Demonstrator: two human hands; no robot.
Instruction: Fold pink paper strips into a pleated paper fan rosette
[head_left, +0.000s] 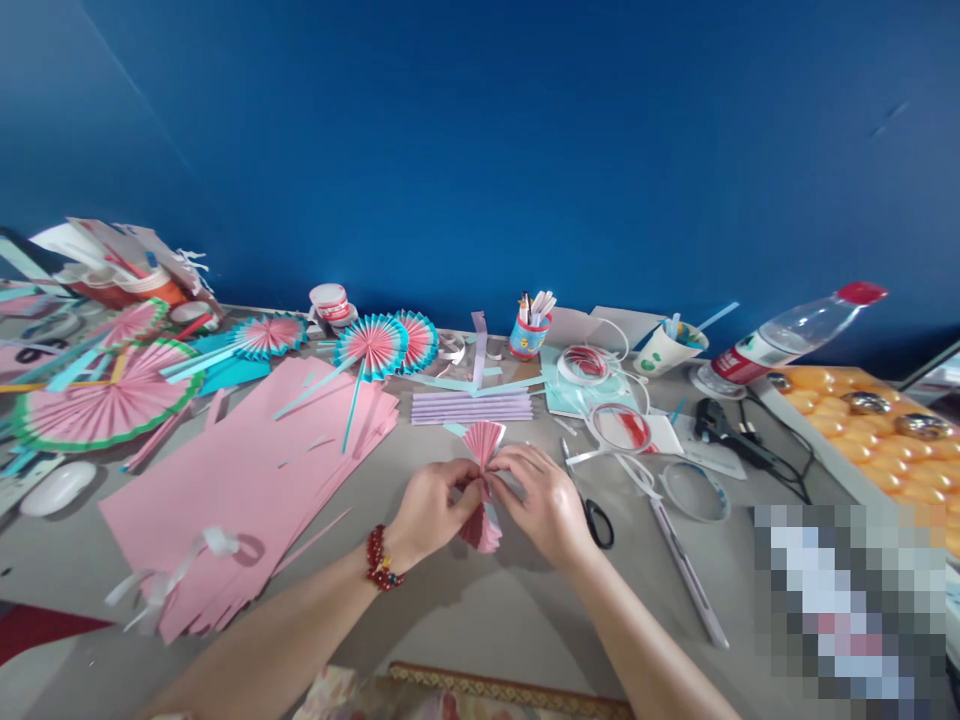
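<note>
A pleated pink paper strip [484, 443], folded like an accordion, stands between my two hands at the middle of the grey table [465, 610]. Its top fans out above my fingers and its lower end shows below them. My left hand [431, 505], with a red bead bracelet at the wrist, pinches the strip's middle from the left. My right hand [544, 500] pinches the same spot from the right. Both hands are closed on the paper.
Pink paper sheets [247, 480] lie to the left, finished paper fans [375, 345] behind them. Scissors [596, 520] and a ruler [686, 570] lie right of my right hand. Tape rolls [622, 428], a pen cup [529, 335], a plastic bottle [787, 340] and a glue gun [724, 430] stand further right.
</note>
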